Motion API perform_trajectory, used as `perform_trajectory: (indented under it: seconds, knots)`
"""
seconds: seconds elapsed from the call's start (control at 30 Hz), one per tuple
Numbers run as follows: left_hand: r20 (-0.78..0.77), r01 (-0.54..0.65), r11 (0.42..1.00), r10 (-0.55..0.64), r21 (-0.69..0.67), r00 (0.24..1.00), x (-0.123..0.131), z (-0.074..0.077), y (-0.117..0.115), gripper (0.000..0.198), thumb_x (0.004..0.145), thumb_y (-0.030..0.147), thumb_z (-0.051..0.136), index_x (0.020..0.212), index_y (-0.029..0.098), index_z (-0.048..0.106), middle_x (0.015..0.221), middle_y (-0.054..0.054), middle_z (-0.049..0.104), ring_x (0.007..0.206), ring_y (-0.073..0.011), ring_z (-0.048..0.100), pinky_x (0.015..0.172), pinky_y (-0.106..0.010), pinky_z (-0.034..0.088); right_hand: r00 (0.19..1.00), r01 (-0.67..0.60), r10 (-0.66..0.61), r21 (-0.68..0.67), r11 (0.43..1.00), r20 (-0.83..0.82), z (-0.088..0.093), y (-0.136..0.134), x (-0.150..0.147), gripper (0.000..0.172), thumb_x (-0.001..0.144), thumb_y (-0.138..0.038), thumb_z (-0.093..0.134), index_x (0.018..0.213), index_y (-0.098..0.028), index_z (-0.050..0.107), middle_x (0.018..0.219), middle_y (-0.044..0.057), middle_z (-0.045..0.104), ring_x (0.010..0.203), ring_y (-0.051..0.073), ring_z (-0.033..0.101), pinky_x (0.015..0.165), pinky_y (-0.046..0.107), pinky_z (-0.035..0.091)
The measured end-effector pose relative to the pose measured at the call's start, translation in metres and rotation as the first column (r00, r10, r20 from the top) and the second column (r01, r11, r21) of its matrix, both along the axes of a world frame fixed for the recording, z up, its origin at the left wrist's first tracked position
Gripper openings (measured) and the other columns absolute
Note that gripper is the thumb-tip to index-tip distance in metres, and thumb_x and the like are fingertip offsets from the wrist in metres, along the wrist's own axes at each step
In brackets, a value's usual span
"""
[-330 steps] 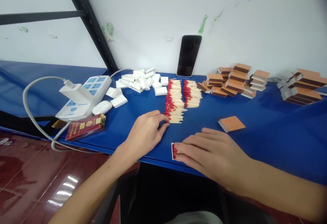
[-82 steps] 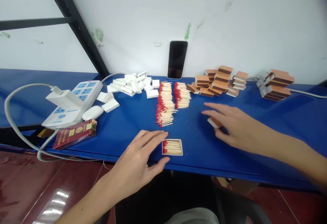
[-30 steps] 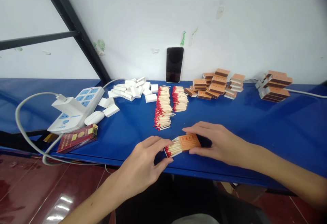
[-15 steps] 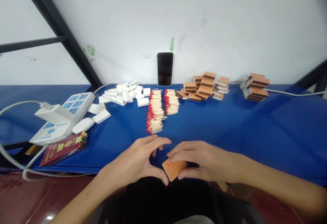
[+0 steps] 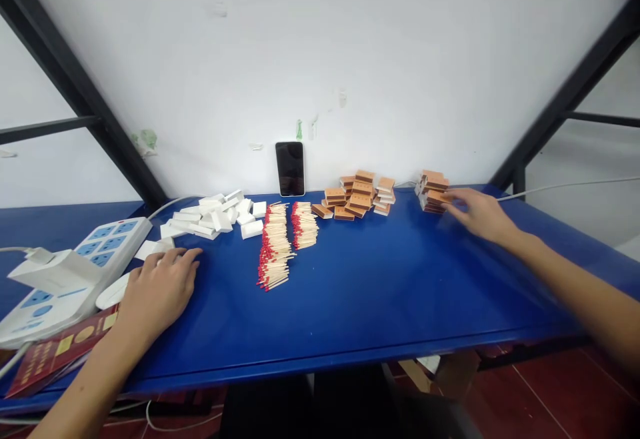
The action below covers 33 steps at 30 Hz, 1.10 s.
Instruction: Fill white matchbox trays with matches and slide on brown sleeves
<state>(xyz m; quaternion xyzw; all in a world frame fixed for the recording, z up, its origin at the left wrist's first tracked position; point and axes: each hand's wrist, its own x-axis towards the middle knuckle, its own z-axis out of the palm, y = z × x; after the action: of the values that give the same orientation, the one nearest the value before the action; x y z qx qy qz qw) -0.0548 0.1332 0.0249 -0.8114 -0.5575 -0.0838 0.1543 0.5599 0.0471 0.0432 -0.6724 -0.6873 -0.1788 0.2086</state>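
Note:
At the right, my right hand (image 5: 477, 215) reaches the stack of orange-brown matchboxes (image 5: 433, 182). Its thumb and forefinger close on the end of a matchbox (image 5: 436, 197) at the stack's near side. My left hand (image 5: 163, 285) is over the left part of the table, palm down, fingers a little bent and apart. Its fingertips come up to the nearest white matchbox trays (image 5: 154, 247); I see nothing gripped in it. Beyond it lies a heap of more white trays (image 5: 215, 215). Two rows of red-tipped matches (image 5: 276, 245) lie in the middle.
A second heap of matchboxes (image 5: 357, 195) sits right of the matches. A phone (image 5: 291, 169) leans on the wall. At left are a power strip (image 5: 107, 242), a white mouse-like object (image 5: 113, 292) and a red packet (image 5: 65, 352). A white cable (image 5: 565, 185) runs at the right.
My hands have parted from around one matchbox near the table's front edge. The right has gone to the stack at right, the left to the white trays. The view has shifted right.

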Motion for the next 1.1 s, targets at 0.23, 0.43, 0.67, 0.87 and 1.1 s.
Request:
perform_trajectory:
  seconds: [0.23, 0.43, 0.67, 0.87, 1.1]
  knots:
    - [0.017, 0.029, 0.998, -0.029, -0.048, 0.999, -0.017, -0.002, -0.001, 0.044, 0.098, 0.024, 0.032, 0.127, 0.012, 0.063, 0.123, -0.022, 0.063, 0.111, -0.0428, 0.057, 0.088, -0.057, 0.048, 0.999, 0.044, -0.047, 0.132, 0.99, 0.019, -0.01, -0.001, -0.026, 0.036, 0.095, -0.038, 0.048, 0.12, -0.018, 0.064, 0.122, 0.022, 0.062, 0.115, 0.038, 0.057, 0.1, 0.053, 0.042]
    - [0.537, 0.262, 0.964, -0.248, 0.051, 0.806, 0.026, 0.013, -0.058, 0.034, 0.096, 0.034, 0.053, 0.129, 0.028, 0.054, 0.127, -0.009, 0.058, 0.109, -0.0293, 0.06, 0.095, -0.046, 0.051, 0.996, -0.079, 0.078, 0.037, 0.996, 0.033, -0.002, 0.033, -0.071, 0.049, 0.094, -0.043, 0.047, 0.137, -0.021, 0.056, 0.136, 0.014, 0.056, 0.127, 0.032, 0.052, 0.106, 0.048, 0.041]
    - [0.617, 0.561, 0.795, -0.327, -0.23, 0.716, 0.072, -0.008, -0.117, 0.04, 0.095, 0.024, 0.052, 0.135, 0.03, 0.048, 0.121, -0.008, 0.056, 0.102, -0.0219, 0.063, 0.079, -0.03, 0.061, 0.992, -0.083, 0.064, -0.17, 0.982, -0.11, 0.016, 0.098, -0.074, 0.063, 0.092, -0.058, 0.046, 0.137, -0.015, 0.058, 0.128, 0.015, 0.067, 0.118, 0.035, 0.06, 0.101, 0.049, 0.044]
    - [0.529, 0.54, 0.8, -0.35, -0.261, 0.773, 0.039, 0.004, -0.105, 0.038, 0.1, 0.023, 0.047, 0.137, 0.032, 0.049, 0.138, -0.006, 0.053, 0.127, -0.0247, 0.053, 0.107, -0.042, 0.047, 0.986, -0.133, 0.138, 0.051, 0.99, -0.097, 0.022, 0.053, -0.115, 0.051, 0.096, -0.052, 0.049, 0.136, -0.021, 0.059, 0.124, 0.016, 0.068, 0.114, 0.032, 0.059, 0.103, 0.049, 0.037]
    - [0.646, 0.829, 0.55, -0.668, 0.096, 0.368, 0.028, 0.006, -0.066, 0.036, 0.093, -0.002, 0.044, 0.112, 0.024, 0.062, 0.101, -0.005, 0.069, 0.089, -0.0156, 0.066, 0.079, -0.029, 0.053, 0.883, -0.466, 0.457, -0.32, 0.825, -0.105, -0.012, -0.028, -0.203, 0.042, 0.093, -0.045, 0.056, 0.131, -0.029, 0.062, 0.126, 0.01, 0.066, 0.117, 0.031, 0.056, 0.092, 0.05, 0.046]
